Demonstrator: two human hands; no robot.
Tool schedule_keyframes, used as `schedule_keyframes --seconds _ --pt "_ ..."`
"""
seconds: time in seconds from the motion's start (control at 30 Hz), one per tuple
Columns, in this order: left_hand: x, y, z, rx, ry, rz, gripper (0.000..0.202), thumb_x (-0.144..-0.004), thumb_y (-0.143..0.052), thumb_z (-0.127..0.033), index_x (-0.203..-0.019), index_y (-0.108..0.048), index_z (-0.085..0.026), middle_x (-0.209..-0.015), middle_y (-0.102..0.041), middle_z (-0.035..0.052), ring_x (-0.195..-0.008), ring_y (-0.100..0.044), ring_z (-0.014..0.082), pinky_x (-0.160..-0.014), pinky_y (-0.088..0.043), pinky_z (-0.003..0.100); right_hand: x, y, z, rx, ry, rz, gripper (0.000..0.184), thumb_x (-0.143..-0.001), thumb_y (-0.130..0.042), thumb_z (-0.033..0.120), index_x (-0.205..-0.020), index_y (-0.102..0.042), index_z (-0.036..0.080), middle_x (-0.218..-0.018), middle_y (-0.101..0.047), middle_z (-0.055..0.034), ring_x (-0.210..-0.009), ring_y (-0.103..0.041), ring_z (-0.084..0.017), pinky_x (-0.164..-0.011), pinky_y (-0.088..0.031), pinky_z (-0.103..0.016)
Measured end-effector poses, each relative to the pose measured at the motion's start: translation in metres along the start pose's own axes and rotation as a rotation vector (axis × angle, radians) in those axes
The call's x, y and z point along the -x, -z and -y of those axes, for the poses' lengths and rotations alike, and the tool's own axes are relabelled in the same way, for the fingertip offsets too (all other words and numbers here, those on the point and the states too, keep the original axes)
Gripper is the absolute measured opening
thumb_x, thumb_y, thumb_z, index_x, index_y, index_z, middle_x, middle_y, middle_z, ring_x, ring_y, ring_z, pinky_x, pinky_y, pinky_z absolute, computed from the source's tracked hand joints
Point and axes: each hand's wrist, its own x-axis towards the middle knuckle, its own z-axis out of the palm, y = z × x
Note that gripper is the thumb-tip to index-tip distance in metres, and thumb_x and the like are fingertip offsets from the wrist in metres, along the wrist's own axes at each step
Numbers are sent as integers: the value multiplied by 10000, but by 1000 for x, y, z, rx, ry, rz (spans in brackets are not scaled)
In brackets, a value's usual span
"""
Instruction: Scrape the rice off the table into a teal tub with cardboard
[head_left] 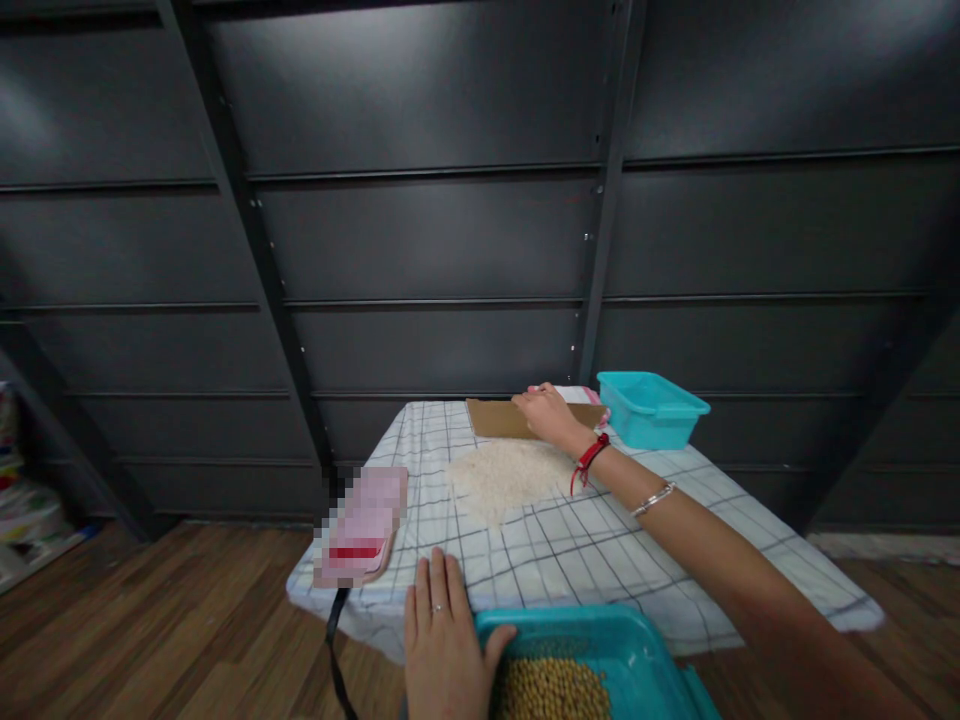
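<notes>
My right hand point(551, 413) reaches across the cloth-covered table and is closed on the upper edge of a flat brown cardboard piece point(495, 419). The cardboard stands tilted just behind a spread heap of white rice-like grains point(510, 474). My left hand point(448, 640) lies with its fingers stretched out at the left side of a teal plastic tub point(559, 622). Its thumb rests over the tub's rim. Inside that tub are many yellowish-brown beans point(555, 688), which look like soybeans. The tub's near part is cut off by the frame.
A second teal tub point(652, 412) stands at the far right corner, beside a white and pink packet point(577, 395). On the left lies a pink phone point(367, 525), partly blurred, with a black strap point(337, 650). The checked cloth point(431, 440) hangs over the edges. A dark panelled wall point(435, 240) rises behind.
</notes>
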Motion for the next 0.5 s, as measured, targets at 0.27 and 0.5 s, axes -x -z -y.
schedule_keyframes --seconds 0.27,0.5 --pt "0 -1 0 -5 0 -22 724 -714 -497 -566 -1184 -515 -15 -1250 -510 235 -1172 -432 380 -948 -374 515 -12 13 -6 1 -48 -56 284 -816 -359 29 -997 -569 90 -905 -645 -141 -825 -573 -209 -749 -251 -337" --pt "1 -6 1 -26 -1 -20 684 -710 -496 -517 -1187 -515 -26 -1257 -507 226 -1175 -430 382 -937 -381 521 -37 -14 14 -56 -8 -27 242 -826 -396 50 -942 -596 119 -908 -657 -117 -810 -583 -190 -711 -267 -314"
